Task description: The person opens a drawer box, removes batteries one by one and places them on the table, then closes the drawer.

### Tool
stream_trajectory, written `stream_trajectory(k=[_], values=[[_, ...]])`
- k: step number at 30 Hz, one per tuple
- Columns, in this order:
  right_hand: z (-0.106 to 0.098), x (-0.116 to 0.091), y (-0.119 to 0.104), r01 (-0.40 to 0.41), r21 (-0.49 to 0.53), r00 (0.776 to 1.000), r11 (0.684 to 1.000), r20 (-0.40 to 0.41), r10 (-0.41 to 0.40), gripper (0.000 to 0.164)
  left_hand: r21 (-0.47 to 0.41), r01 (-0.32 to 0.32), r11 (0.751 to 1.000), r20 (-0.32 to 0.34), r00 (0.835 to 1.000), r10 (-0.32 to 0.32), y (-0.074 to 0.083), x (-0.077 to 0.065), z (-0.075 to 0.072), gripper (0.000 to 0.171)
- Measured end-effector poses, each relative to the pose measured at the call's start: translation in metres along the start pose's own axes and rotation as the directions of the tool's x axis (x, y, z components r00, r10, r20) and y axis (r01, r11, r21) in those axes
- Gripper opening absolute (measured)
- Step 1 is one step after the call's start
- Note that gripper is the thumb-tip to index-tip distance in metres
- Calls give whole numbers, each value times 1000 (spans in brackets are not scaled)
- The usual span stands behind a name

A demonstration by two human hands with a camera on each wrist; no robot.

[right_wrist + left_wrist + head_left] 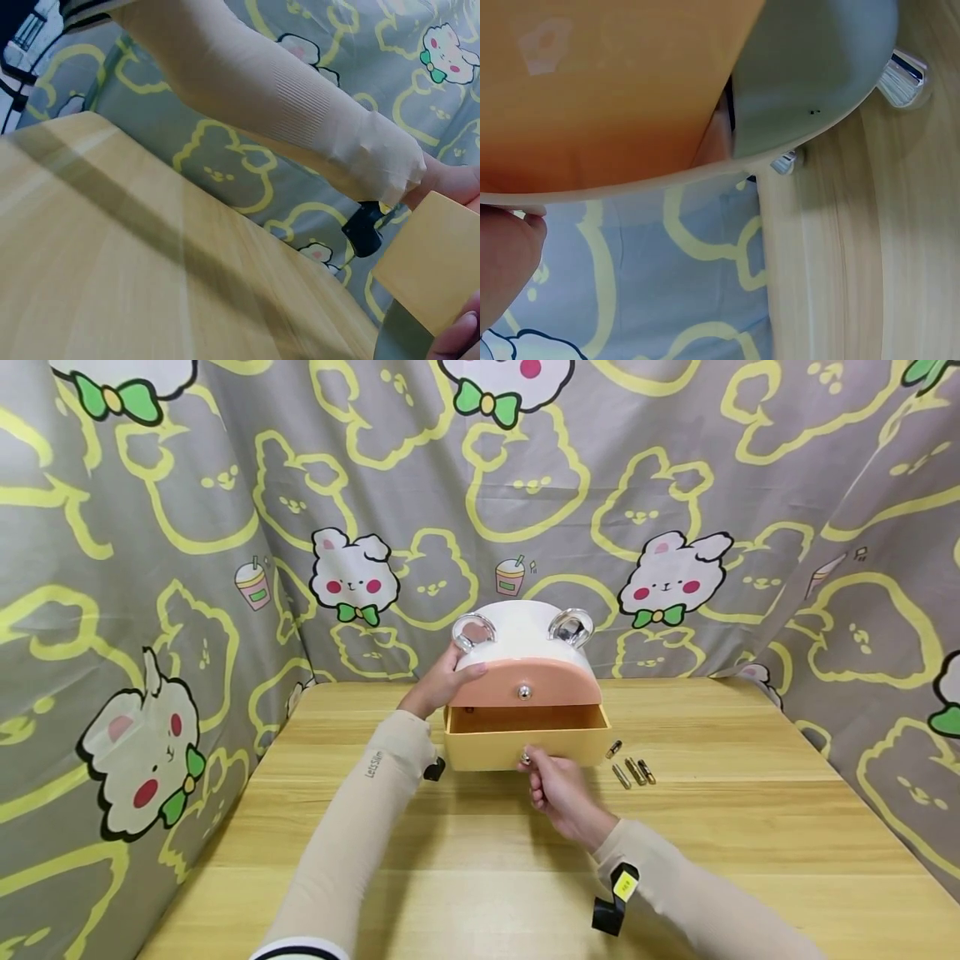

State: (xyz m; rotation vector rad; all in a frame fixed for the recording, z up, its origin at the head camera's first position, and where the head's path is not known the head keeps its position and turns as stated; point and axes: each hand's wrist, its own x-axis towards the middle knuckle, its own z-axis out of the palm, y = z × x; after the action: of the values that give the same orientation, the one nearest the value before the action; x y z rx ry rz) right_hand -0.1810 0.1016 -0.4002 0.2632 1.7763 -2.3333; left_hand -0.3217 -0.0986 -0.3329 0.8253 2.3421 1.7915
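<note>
A small white storage box [517, 635] with silver ring ears and a peach upper drawer [555, 681] stands on the table. Below it, the yellow lower drawer [480, 752] is pulled out, its visible inside bare. My left hand [437, 683] holds the box's left side, with the thumb over the front edge by the peach drawer. At the yellow drawer's front, my right hand [568, 795] pinches the silver knob [526, 759] between thumb and finger. In the right wrist view, only fingertips [459, 336] show below the drawer's yellow side [431, 259].
Several small gold-and-dark cylinders [636, 771], shaped like batteries, lie on the wooden table [712, 852] to the right of the drawer. A patterned grey curtain [427, 585] stands behind the table and along both sides.
</note>
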Motion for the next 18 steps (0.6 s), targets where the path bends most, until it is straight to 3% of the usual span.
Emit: stream_trajectory(k=[18], values=[[-2, -33, 9, -1, -32, 1000, 999, -12, 1, 31, 6, -3, 1000, -5, 1000, 3, 2, -1, 1, 79]])
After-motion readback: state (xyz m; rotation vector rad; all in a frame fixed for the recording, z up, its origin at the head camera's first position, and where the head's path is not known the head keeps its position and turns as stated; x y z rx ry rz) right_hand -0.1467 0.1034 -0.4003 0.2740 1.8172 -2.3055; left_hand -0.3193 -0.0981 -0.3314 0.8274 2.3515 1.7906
